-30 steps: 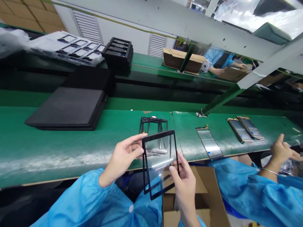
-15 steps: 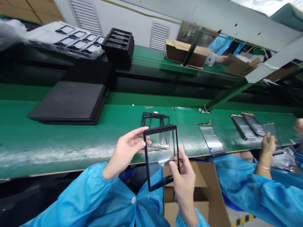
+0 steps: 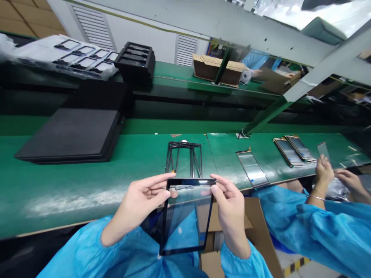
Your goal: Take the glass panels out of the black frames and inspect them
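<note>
Both my hands hold a clear glass panel with a black border [image 3: 185, 216] over my lap, just in front of the green belt's edge. My left hand [image 3: 142, 200] pinches its upper left edge with fingers and thumb. My right hand [image 3: 230, 208] grips the upper right corner. The panel tilts away from me, top edge toward the belt. Behind it on the belt [image 3: 87, 185] lies a small stack of black frames [image 3: 184, 158].
A stack of black trays [image 3: 69, 135] sits at the left. A single glass strip [image 3: 252, 168] and a pile of strips [image 3: 292, 150] lie to the right. A co-worker's hands [image 3: 333, 175] hold a strip at the right. A cardboard box [image 3: 255, 231] stands below.
The panel has dropped lower and tipped flatter. My right hand slid up from its lower right side to the top right corner. The co-worker lifted a strip off the belt.
</note>
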Tool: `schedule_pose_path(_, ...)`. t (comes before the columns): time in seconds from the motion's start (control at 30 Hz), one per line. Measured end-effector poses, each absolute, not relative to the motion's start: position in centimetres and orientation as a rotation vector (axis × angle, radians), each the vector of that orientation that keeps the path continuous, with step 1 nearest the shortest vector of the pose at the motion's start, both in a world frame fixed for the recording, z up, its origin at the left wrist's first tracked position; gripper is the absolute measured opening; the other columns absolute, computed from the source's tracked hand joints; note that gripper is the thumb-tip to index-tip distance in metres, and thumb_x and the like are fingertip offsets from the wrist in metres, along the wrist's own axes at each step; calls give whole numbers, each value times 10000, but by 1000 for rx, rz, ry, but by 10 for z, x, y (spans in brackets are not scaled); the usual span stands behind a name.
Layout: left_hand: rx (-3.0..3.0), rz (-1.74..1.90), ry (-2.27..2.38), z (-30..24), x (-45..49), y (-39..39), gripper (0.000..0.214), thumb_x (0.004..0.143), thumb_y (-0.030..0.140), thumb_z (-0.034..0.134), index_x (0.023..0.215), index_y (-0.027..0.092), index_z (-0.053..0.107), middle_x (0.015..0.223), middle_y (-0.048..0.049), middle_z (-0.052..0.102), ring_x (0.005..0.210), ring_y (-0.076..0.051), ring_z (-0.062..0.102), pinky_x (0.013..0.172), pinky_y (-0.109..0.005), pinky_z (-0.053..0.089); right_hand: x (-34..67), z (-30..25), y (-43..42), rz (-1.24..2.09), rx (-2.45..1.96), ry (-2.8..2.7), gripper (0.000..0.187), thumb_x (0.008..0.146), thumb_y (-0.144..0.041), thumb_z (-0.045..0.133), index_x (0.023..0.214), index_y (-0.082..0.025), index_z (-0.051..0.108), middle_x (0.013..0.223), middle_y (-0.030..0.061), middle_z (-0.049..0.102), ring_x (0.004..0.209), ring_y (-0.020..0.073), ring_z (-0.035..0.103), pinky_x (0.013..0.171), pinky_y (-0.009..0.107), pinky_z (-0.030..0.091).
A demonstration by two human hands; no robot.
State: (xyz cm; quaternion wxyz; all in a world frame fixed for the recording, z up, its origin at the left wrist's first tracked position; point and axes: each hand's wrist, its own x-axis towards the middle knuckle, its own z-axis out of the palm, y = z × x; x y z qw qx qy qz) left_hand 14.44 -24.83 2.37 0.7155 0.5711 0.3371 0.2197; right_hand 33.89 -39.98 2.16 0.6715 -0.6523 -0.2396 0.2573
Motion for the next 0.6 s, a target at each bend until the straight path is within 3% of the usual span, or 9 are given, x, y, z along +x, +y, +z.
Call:
schedule_pose_path(0.17,1379,490,758,14,140,-243,515,870,438,839,1317,185,795,968,-133,863,857,-291,845,681,-277,679,333,23,-400,569,-1474,-477,197,867,-336,813,1025,-218,829,632,23,796,566,211,784,639,293,646)
schedule_pose_path(0.23,1551,504,714,21,142,-241,456,908,420,792,1324,233,796,1169,-135,839,1073,-326,813,828,-328,684,330,25,-398,572,-1482,-483,189,865,-336,814,1012,-217,826,674,31,812,567,209,789,636,290,653)
schedule_pose_path(0.3,1810,499,620,33,147,-240,447,912,391,780,1351,306,781,1459,-92,710,1341,-356,678,1036,-396,616,325,28,-394,636,-1484,-544,199,870,-344,813,1026,-219,823,746,40,833,594,208,801,645,289,662)
schedule_pose_path(0.37,2019,418,496,45,154,-240,518,892,366,796,1407,347,741,1528,-60,657,1386,-377,637,1102,-441,569,321,31,-390,754,-1459,-626,265,863,-362,828,1089,-224,814,830,49,849,634,213,813,661,301,674)
schedule_pose_path(0.43,2054,233,388,52,158,-240,551,932,354,753,1478,353,681,1333,-72,787,1140,-350,784,973,-422,632,321,33,-389,862,-1419,-668,342,840,-401,857,1133,-231,807,918,61,858,707,230,828,692,326,687)
schedule_pose_path(0.5,1899,88,372,53,158,-239,509,1008,361,658,1516,328,638,1109,-70,854,841,-280,834,724,-329,659,329,32,-394,938,-1410,-677,366,849,-478,850,1113,-226,822,990,89,860,836,264,840,774,370,695)
schedule_pose_path(0.6,1531,154,529,42,150,-239,474,1054,419,592,1497,249,602,1112,-118,840,754,-231,825,540,-232,594,351,19,-410,967,-1499,-634,432,897,-611,772,986,-197,858,965,132,859,870,301,840,839,423,686)
